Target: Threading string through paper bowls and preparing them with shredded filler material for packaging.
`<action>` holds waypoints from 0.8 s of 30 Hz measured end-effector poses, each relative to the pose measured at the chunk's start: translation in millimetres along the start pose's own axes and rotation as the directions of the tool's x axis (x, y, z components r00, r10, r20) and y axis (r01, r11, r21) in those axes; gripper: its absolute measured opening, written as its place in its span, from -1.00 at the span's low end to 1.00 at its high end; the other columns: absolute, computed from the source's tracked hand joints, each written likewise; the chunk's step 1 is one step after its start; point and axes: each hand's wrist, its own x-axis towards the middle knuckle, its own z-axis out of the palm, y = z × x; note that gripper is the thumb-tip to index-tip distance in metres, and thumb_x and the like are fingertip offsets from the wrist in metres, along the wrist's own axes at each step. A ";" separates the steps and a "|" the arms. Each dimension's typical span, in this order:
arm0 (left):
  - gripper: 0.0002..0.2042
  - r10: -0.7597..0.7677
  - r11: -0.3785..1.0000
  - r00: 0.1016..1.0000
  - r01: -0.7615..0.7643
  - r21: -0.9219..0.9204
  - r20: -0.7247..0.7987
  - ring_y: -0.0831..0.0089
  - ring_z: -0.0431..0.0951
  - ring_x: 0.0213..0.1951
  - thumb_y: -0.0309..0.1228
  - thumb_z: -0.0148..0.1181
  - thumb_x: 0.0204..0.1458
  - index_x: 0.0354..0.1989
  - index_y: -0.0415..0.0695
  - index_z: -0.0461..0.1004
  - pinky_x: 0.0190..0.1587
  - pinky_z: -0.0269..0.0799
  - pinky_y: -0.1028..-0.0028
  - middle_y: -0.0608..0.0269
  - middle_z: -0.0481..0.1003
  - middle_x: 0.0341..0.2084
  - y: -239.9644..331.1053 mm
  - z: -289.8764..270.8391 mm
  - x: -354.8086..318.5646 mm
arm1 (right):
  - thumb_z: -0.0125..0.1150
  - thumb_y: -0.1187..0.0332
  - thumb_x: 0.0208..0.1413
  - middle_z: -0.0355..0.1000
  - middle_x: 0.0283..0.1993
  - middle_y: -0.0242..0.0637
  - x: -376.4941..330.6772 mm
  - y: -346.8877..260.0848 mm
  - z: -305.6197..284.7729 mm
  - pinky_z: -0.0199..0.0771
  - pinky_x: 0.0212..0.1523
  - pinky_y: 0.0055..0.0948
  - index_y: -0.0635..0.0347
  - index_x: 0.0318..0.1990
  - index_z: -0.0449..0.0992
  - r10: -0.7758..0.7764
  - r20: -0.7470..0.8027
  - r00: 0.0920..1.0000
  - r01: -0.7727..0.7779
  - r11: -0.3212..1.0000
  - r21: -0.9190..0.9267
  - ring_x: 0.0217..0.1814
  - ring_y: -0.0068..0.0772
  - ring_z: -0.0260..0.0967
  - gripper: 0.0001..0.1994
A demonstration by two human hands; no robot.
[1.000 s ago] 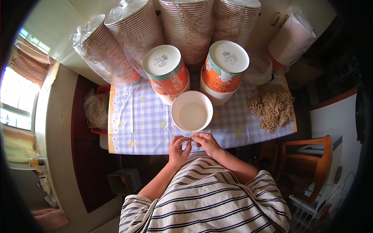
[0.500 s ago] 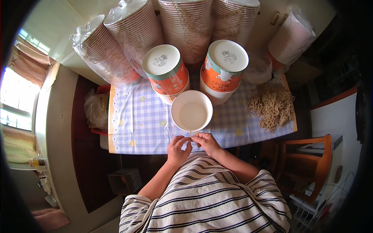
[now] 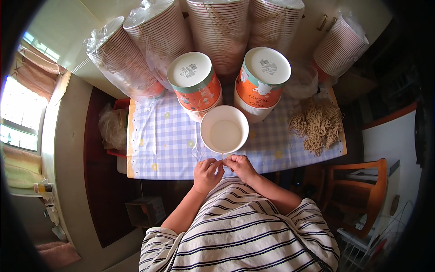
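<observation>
Almost nothing has shifted over the past second: both hands remain together at the near edge of the desk [image 3: 149, 149], only the fingertips working slightly. The left hand [image 3: 207, 173] and right hand [image 3: 241, 167] meet just below a white paper bowl [image 3: 224, 129], their fingers pinched shut on a thin pale string [image 3: 222, 157] that runs up toward the bowl's rim. The bowl stands open and upright on the checked lilac cloth, just in front of two stacks of orange printed bowls, one to the left [image 3: 195, 84] and one to the right [image 3: 262, 81], each turned bottom-up. Behind them lean long plastic-wrapped sleeves of bowls [image 3: 156, 41]. A loose heap of tan strings [image 3: 317, 124] lies on the cloth well to the right of the bowl. A wooden chair [image 3: 362, 195] stands off the desk's right corner.

The work in hand looks like fitting or knotting a string at the bowl's near rim; whether the string is already attached there is too small to tell. The next move would seem to call for a steady pinch from both hands and tension kept on the string without tipping the light bowl.
</observation>
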 end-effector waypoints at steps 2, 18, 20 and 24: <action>-0.81 -0.001 1.000 1.000 0.001 -0.006 0.003 0.33 0.48 -0.48 -0.55 0.25 -0.31 -0.44 -0.06 0.53 -0.44 0.39 0.40 0.31 0.45 -0.50 0.4 -0.9 1.0 | 0.18 0.27 0.07 0.46 -0.48 -0.48 0.0 -0.2 -0.2 0.22 -0.47 -0.66 0.25 -0.33 0.56 -0.006 0.012 1.000 0.006 1.000 -0.012 -0.50 -0.74 0.20 -0.79; -0.93 -0.537 0.731 0.829 0.548 -0.406 0.153 0.61 0.28 -0.65 -0.56 0.24 -0.13 -0.44 -0.17 0.54 -0.58 0.21 0.60 0.26 0.45 -0.50 2.7 3.8 -12.7 | 0.17 0.26 0.09 0.46 -0.39 -0.48 8.2 7.8 -2.0 0.19 -0.48 -0.70 0.17 -0.26 0.55 0.085 0.040 0.996 -0.091 0.976 0.199 -0.52 -0.72 0.18 -0.81; -0.95 -0.570 0.687 0.803 0.582 -0.435 0.174 0.68 0.26 -0.65 -0.55 0.22 -0.10 -0.43 -0.20 0.53 -0.57 0.20 0.63 0.31 0.44 -0.51 1.5 3.1 -12.2 | 0.18 0.28 0.09 0.48 -0.38 -0.44 9.9 13.4 -3.6 0.24 -0.46 -0.66 0.20 -0.26 0.54 0.050 -0.013 0.999 -0.048 0.992 0.115 -0.50 -0.70 0.24 -0.82; -0.96 -0.642 0.572 0.728 0.664 -0.482 0.240 0.74 0.25 -0.63 -0.54 0.20 -0.06 -0.43 -0.23 0.53 -0.57 0.18 0.66 0.36 0.43 -0.50 -3.5 7.9 -17.1 | 0.19 0.31 0.08 0.48 -0.40 -0.42 11.9 16.9 -3.5 0.28 -0.45 -0.63 0.24 -0.26 0.53 -0.091 -0.082 0.993 0.088 0.995 -0.044 -0.47 -0.68 0.29 -0.81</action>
